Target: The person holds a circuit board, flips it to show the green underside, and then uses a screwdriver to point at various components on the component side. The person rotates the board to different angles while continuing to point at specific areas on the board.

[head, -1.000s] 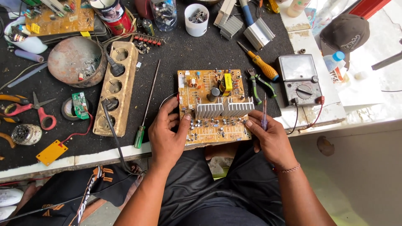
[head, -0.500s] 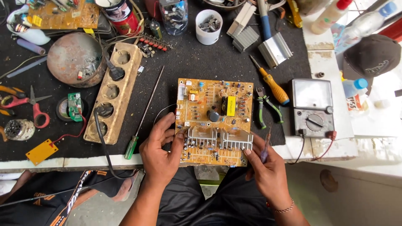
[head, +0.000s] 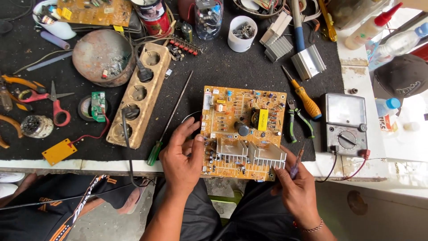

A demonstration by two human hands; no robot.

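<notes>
A: Where's your circuit board (head: 243, 131)?

B: Flat at the bench's near edge, on the black mat (head: 214, 71). Long axis runs left-right; heat sinks (head: 252, 154) sit toward you, component side up.

A: Your left hand (head: 183, 156)?

B: Loosely curled, thumb on the board's left edge, fingers beside it.

A: Right hand (head: 296, 187)?

B: Closed round a thin probe (head: 296, 163), tip pointing up and away, by the board's near right corner. Meter (head: 345, 125) just right.
</notes>
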